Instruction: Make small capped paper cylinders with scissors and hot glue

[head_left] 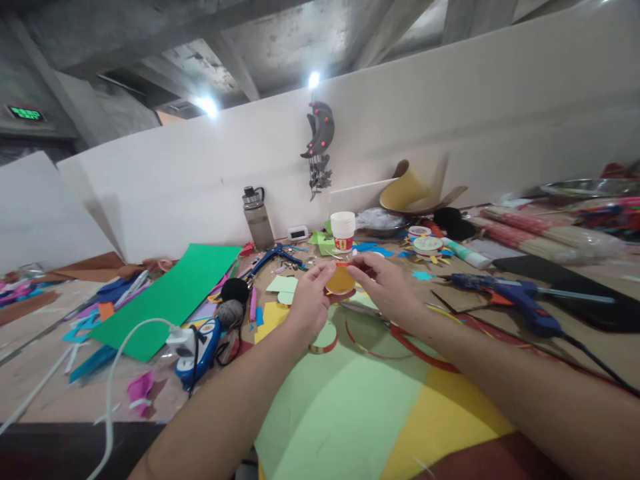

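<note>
Both hands are raised over the front of the table, fingers closed on the edges of a small yellow round piece [341,281] with a red-orange upper rim. My left hand [313,297] grips its left side, and my right hand [384,283] pinches its upper right edge. Scissors with orange handles [417,348] lie beneath my right forearm. Close below my left hand rests a pale green round piece [326,337] with a patterned band along its edge. A thin red curved strip [357,343] lies beside it on the pale green sheet [345,400].
A stack of paper cups [343,230] stands behind the hands. To the right lies a blue glue gun [525,303] with its cord. A green sheet [173,293], a power strip [197,353] and a white cable are on the left. A bottle [258,220] stands by the wall.
</note>
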Demonstrator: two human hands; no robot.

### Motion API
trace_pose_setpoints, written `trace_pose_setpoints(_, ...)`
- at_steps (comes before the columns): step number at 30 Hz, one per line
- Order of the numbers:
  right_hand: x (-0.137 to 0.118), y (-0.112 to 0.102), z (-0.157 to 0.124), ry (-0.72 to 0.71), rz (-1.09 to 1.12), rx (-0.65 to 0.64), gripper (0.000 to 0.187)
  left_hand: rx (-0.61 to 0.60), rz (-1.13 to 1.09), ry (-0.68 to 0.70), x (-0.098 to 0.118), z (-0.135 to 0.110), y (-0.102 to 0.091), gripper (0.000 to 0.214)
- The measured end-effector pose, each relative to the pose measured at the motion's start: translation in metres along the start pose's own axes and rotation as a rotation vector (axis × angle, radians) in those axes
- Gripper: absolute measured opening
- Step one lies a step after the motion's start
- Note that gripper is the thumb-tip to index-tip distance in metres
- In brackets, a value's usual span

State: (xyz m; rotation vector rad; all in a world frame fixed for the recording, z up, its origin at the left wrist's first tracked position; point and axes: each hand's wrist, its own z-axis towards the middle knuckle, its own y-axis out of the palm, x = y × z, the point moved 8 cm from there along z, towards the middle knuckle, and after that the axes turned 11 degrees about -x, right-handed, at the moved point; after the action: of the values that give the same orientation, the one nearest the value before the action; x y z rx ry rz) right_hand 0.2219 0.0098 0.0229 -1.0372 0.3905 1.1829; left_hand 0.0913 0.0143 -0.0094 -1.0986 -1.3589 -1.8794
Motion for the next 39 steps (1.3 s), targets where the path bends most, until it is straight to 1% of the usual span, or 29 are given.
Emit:
trace_pose_setpoints(3, 0.004, -0.002, 0.003, 0.043, 0.055, -0.012, 0.027, 0.003, -0.017, 0.009, 0.003, 0.003, -0.002, 0.023)
trace_pose_setpoints(5, 0.003, -0.007, 0.006, 0.087, 0.060, -0.018, 0.030, 0.028, -0.040, 0.027, 0.008, 0.006, -0.008, 0.023)
trace_pose_setpoints(6, 0.001, -0.008, 0.007, 0.106, 0.034, -0.052, 0.030, 0.049, -0.054, 0.039, 0.011, 0.008, -0.012, 0.024)
trace_pose_setpoints(7, -0.003, -0.006, 0.007, 0.122, -0.012, -0.127, 0.031, 0.070, -0.066, 0.060, 0.015, 0.010, -0.017, 0.024)
trace_pose_setpoints(8, -0.009, -0.001, 0.005, 0.132, -0.072, -0.245, 0.031, 0.097, -0.078, 0.090, 0.020, 0.012, -0.022, 0.023)
trace_pose_setpoints(9, -0.014, 0.008, 0.000, 0.142, -0.142, -0.406, 0.030, 0.116, -0.089, 0.119, 0.024, 0.014, -0.026, 0.022)
trace_pose_setpoints(11, -0.021, 0.026, -0.018, 0.166, -0.291, -0.740, 0.026, 0.149, -0.114, 0.139, 0.028, 0.016, -0.034, 0.020)
trace_pose_setpoints(12, -0.023, 0.033, -0.029, 0.180, -0.358, -0.865, 0.022, 0.159, -0.124, 0.138, 0.028, 0.017, -0.037, 0.020)
trace_pose_setpoints(13, -0.025, 0.036, -0.038, 0.178, -0.415, -0.941, 0.017, 0.166, -0.134, 0.129, 0.028, 0.018, -0.039, 0.020)
trace_pose_setpoints(14, -0.028, 0.039, -0.044, 0.165, -0.450, -0.989, 0.012, 0.170, -0.140, 0.116, 0.027, 0.019, -0.040, 0.020)
trace_pose_setpoints(15, -0.031, 0.042, -0.048, 0.141, -0.460, -1.022, 0.007, 0.174, -0.144, 0.103, 0.026, 0.020, -0.041, 0.020)
trace_pose_setpoints(16, -0.034, 0.044, -0.050, 0.114, -0.448, -1.037, 0.008, 0.177, -0.149, 0.090, 0.024, 0.021, -0.042, 0.019)
trace_pose_setpoints(19, -0.045, 0.047, -0.051, 0.066, -0.277, -1.075, 0.013, 0.193, -0.168, 0.064, 0.020, 0.021, -0.043, 0.018)
trace_pose_setpoints(21, -0.055, 0.051, -0.058, 0.091, -0.058, -1.166, 0.016, 0.204, -0.181, 0.058, 0.019, 0.021, -0.043, 0.018)
trace_pose_setpoints(22, -0.061, 0.055, -0.067, 0.135, 0.077, -1.256, 0.022, 0.206, -0.183, 0.052, 0.019, 0.020, -0.042, 0.019)
trace_pose_setpoints(24, -0.076, 0.062, -0.093, 0.252, 0.331, -1.491, 0.041, 0.206, -0.179, 0.028, 0.019, 0.019, -0.041, 0.022)
trace_pose_setpoints(25, -0.083, 0.063, -0.106, 0.300, 0.418, -1.605, 0.050, 0.206, -0.175, 0.012, 0.018, 0.019, -0.041, 0.024)
trace_pose_setpoints(26, -0.089, 0.063, -0.115, 0.313, 0.465, -1.690, 0.056, 0.210, -0.170, -0.006, 0.018, 0.018, -0.041, 0.025)
trace_pose_setpoints(27, -0.093, 0.063, -0.119, 0.300, 0.486, -1.725, 0.057, 0.211, -0.163, -0.021, 0.017, 0.017, -0.040, 0.026)
trace_pose_setpoints(28, -0.095, 0.062, -0.117, 0.262, 0.478, -1.706, 0.054, 0.208, -0.151, -0.035, 0.017, 0.016, -0.040, 0.027)
trace_pose_setpoints(29, -0.093, 0.061, -0.109, 0.207, 0.450, -1.632, 0.048, 0.199, -0.136, -0.046, 0.016, 0.016, -0.039, 0.028)
trace_pose_setpoints(30, -0.089, 0.060, -0.095, 0.163, 0.423, -1.506, 0.039, 0.182, -0.119, -0.058, 0.015, 0.016, -0.038, 0.028)
trace_pose_setpoints(31, -0.082, 0.057, -0.078, 0.129, 0.378, -1.339, 0.031, 0.162, -0.102, -0.064, 0.014, 0.016, -0.037, 0.029)
trace_pose_setpoints(32, -0.073, 0.050, -0.059, 0.106, 0.330, -1.137, 0.026, 0.141, -0.089, -0.067, 0.013, 0.016, -0.035, 0.030)
trace_pose_setpoints(34, -0.050, 0.027, -0.025, 0.134, 0.214, -0.662, 0.024, 0.104, -0.074, -0.066, 0.011, 0.017, -0.033, 0.032)
trace_pose_setpoints(35, -0.040, 0.015, -0.015, 0.144, 0.148, -0.466, 0.024, 0.088, -0.071, -0.066, 0.010, 0.018, -0.032, 0.032)
trace_pose_setpoints(36, -0.033, 0.006, -0.010, 0.146, 0.086, -0.318, 0.024, 0.073, -0.071, -0.067, 0.009, 0.018, -0.030, 0.033)
trace_pose_setpoints(37, -0.027, 0.000, -0.007, 0.136, 0.028, -0.218, 0.028, 0.059, -0.072, -0.073, 0.007, 0.018, -0.029, 0.034)
trace_pose_setpoints(39, -0.020, -0.003, -0.004, 0.094, -0.081, -0.114, 0.048, 0.032, -0.073, -0.090, 0.005, 0.017, -0.025, 0.035)
